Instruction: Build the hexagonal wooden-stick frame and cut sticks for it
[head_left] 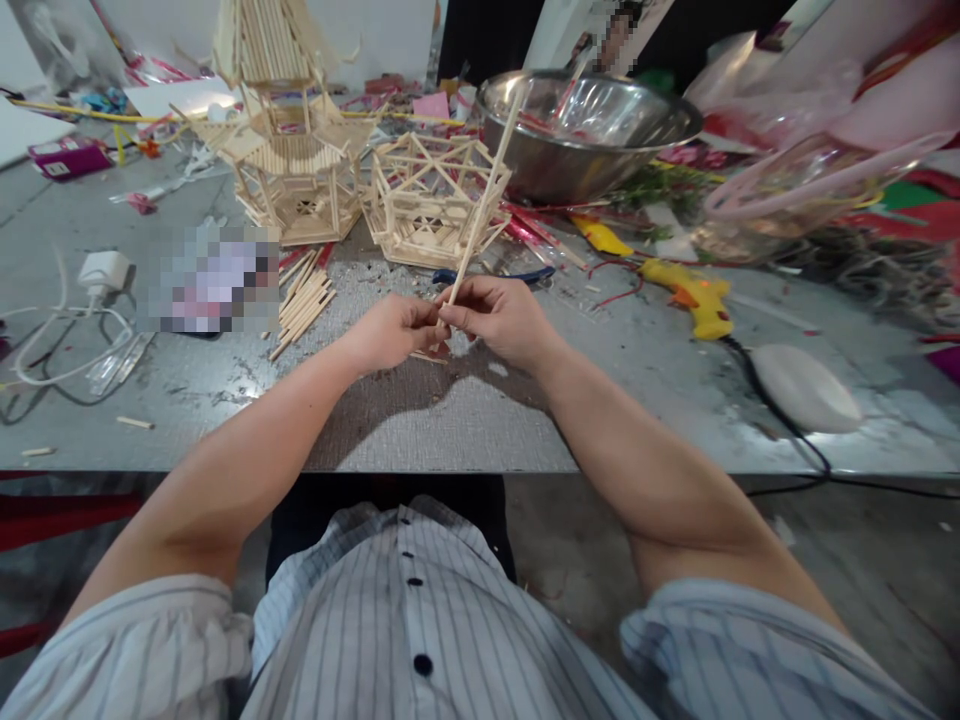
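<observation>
A long, thin wooden stick rises from between my hands and leans to the upper right. My right hand pinches it near its lower end between thumb and fingers. Close against it, my left hand is closed, its fingertips at the stick's bottom end; the exact grip there is partly hidden. Behind the hands stands an open framework of glued sticks. To its left is a taller tiered stick tower with a pointed roof. Short sticks lie in a loose pile left of my left hand.
A yellow glue gun with a black cord lies at right, beside a white oval object. Blue-handled pliers lie behind my hands. A steel bowl stands at the back. At left are a phone and a white charger.
</observation>
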